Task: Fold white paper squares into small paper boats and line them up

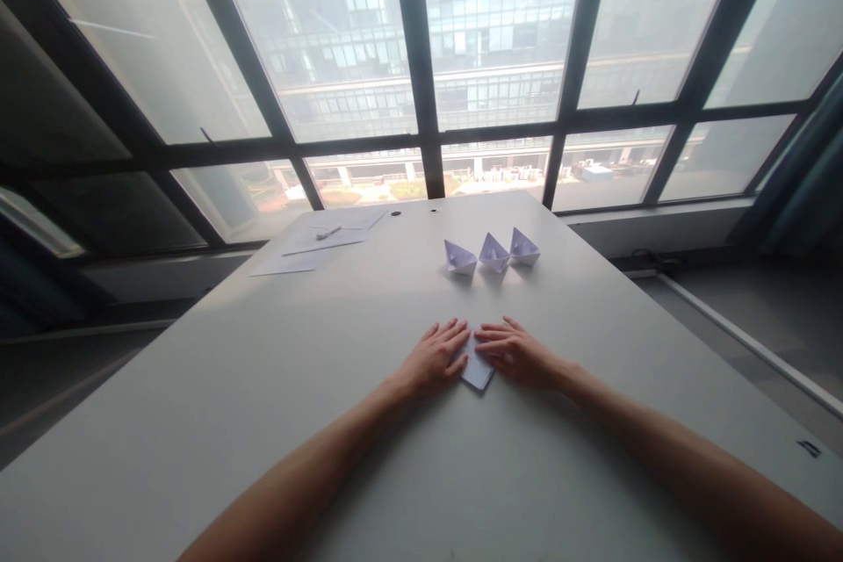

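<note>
A small folded piece of white paper lies flat on the table, one corner pointing toward me. My left hand rests on its left side, fingers stretched out and pressing down. From the other side my right hand touches the paper's right part, its fingers extended flat. Both hands cover much of the sheet's upper part. Beyond them stand three folded paper boats: a left one, a middle one and a right one.
White table with loose paper sheets at the back left, and a pale pen-like object on them. Round holes sit near the far edge. A small dark mark is at the right edge. Large windows stand behind.
</note>
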`<state>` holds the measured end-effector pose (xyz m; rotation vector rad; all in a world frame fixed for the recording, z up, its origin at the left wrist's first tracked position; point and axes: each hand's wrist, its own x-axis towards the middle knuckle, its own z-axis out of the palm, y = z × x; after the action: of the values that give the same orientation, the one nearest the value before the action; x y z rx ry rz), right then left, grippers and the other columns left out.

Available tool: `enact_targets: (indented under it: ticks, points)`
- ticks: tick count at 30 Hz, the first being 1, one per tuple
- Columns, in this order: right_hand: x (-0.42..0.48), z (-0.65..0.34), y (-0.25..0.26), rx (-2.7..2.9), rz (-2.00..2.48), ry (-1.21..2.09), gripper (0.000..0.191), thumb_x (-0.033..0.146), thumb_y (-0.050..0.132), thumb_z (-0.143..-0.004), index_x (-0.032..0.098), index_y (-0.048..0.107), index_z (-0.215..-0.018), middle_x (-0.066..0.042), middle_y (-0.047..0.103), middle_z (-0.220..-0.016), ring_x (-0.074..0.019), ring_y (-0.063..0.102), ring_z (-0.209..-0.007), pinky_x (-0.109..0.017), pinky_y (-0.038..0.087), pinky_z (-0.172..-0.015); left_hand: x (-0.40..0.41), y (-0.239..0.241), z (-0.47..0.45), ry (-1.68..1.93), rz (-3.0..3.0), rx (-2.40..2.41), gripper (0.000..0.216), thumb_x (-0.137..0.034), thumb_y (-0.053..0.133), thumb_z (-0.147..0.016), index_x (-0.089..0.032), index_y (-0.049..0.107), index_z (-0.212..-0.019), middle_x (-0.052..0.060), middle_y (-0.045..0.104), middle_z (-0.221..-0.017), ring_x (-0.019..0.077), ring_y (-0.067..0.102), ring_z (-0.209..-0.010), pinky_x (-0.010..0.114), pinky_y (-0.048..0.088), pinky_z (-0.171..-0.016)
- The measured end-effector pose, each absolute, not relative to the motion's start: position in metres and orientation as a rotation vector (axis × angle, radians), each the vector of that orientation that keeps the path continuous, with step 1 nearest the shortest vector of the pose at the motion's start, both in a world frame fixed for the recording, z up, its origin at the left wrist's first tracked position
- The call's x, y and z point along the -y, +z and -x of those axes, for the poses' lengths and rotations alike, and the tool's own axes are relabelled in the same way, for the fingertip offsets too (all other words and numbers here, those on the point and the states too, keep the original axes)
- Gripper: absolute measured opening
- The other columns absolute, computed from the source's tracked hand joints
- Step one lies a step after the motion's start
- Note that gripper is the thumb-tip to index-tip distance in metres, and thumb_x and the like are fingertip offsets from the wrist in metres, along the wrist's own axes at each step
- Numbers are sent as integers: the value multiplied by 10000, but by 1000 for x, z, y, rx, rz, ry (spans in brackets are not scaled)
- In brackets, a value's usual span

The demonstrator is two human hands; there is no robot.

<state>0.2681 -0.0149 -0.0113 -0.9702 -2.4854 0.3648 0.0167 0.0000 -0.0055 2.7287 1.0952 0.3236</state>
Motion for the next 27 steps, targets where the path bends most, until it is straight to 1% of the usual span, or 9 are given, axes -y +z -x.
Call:
enact_targets:
  ticks: [3,7,10,14,19,23,27]
  points:
    - [15,-268,-9,2490,967,379,316,234,532,-935,334,683,-1195,-26,588,-1393,-239,481,-1344,-559,241,-1158,-1,-6,-17,294,-2730,-1139,554,-382,436,-985,-224,366,-1512,76,312,-1590,247,221,-1490,467,192,-1205]
    - [16,-268,-7,2498,961,394,342,229,530,-930,332,662,-1228,-23,567,-1416,-229,475,-1350,-526,267,-1158,-1,-5,-17,254,-2729,-1145,578,-400,415,-992,-196,336,-1527,87,287,-1598,244,207,-1495,457,186,-1206]
    - [16,-268,-9,2522,974,386,419,219,526,-926,322,594,-1327,-32,513,-1466,-230,423,-1390,-522,235,-1177,-1,-4,-17,232,-2736,-1142,589,-405,396,-997,-174,321,-1534,90,272,-1601,248,201,-1496,463,184,-1207]
    - [14,-268,-12,2558,1015,385,536,215,518,-923,289,467,-1451,-58,404,-1539,-247,335,-1439,-533,180,-1193,-2,-6,-17,222,-2748,-1153,597,-414,382,-1000,-182,301,-1544,77,259,-1606,239,195,-1498,443,172,-1213]
    - [14,-267,-11,2558,1059,396,560,225,480,-940,289,405,-1492,-39,388,-1547,-242,290,-1459,-530,133,-1205,-2,-7,-17,227,-2748,-1148,596,-413,392,-998,-202,294,-1547,60,259,-1609,231,192,-1499,426,166,-1216]
    - [15,-266,-10,2536,1109,387,553,247,468,-950,292,396,-1497,-42,419,-1530,-249,302,-1455,-556,115,-1201,-2,-9,-17,304,-2711,-1174,573,-402,438,-987,-219,351,-1523,63,309,-1592,245,237,-1485,441,193,-1211]
    - [13,-267,-12,2498,1163,357,548,241,486,-936,277,427,-1480,-64,430,-1522,-262,327,-1443,-570,132,-1192,-5,-12,-18,462,-2637,-1228,486,-325,487,-970,-216,478,-1443,81,430,-1529,252,349,-1436,439,248,-1200]
